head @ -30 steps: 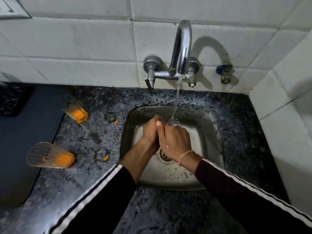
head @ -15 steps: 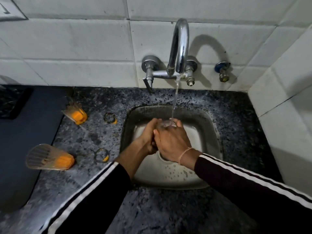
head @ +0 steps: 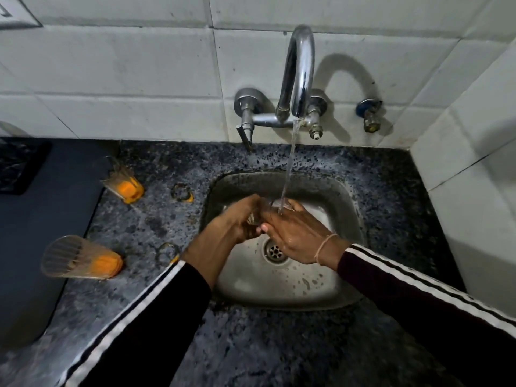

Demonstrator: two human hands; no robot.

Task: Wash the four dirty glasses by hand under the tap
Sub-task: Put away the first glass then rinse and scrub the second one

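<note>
A clear glass point(head: 275, 205) sits between both hands over the steel sink point(head: 346, 196), with water from the chrome tap point(head: 298, 76) streaming into its mouth. My left hand point(head: 237, 220) wraps it from the left. From the right, my right hand point(head: 296, 236) grips it, mostly hiding it. Two glasses with orange residue stand on the counter at the left: one near point(head: 81, 258), one farther back point(head: 122, 182). They look tilted by the wide lens.
Two wet orange-stained rings mark the speckled granite counter, one point(head: 181, 192) beside the sink's back left and one point(head: 167, 251) by my left sleeve. A dark flat surface point(head: 42, 219) lies at far left. White tiled walls close the back and right; a blue-capped valve point(head: 368, 115) sticks out.
Both hands have shifted slightly around the glass under the stream, and the sink drain now shows below them. The two counter glasses have not moved.
</note>
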